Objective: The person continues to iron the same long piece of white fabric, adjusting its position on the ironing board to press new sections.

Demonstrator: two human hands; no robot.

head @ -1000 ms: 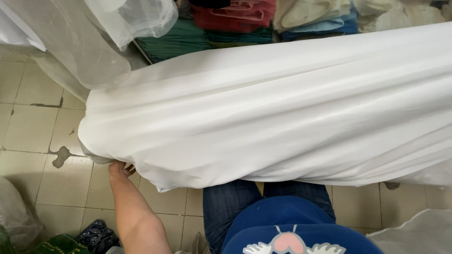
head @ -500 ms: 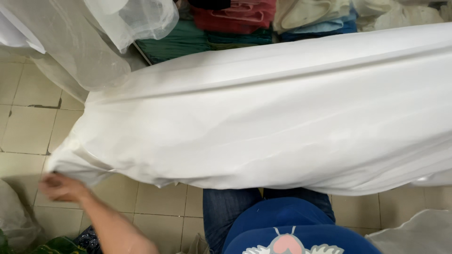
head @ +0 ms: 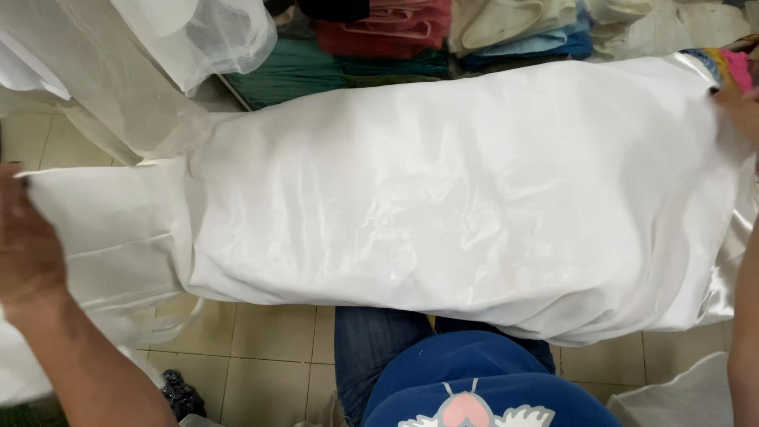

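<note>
A large white satin cloth (head: 443,198) is stretched flat across the view in front of me, above the tiled floor. My left hand (head: 28,245) grips its left edge at the far left, pulling a thinner flap out sideways. My right hand (head: 739,103) is at the upper right corner, fingers closed on the cloth's far right edge; only part of that hand shows. My forearms run down both sides of the view.
Sheer white netting (head: 134,71) hangs at the upper left. Stacks of folded fabric (head: 379,39) in red, green, blue and cream lie behind the cloth. Beige floor tiles (head: 261,348) show below, with my jeans and blue shirt (head: 458,387). More white fabric (head: 688,395) lies lower right.
My left hand came out from under the bunched cloth and pulled its left edge outward to the left. The cloth went from draped folds to spread flat and taut.
</note>
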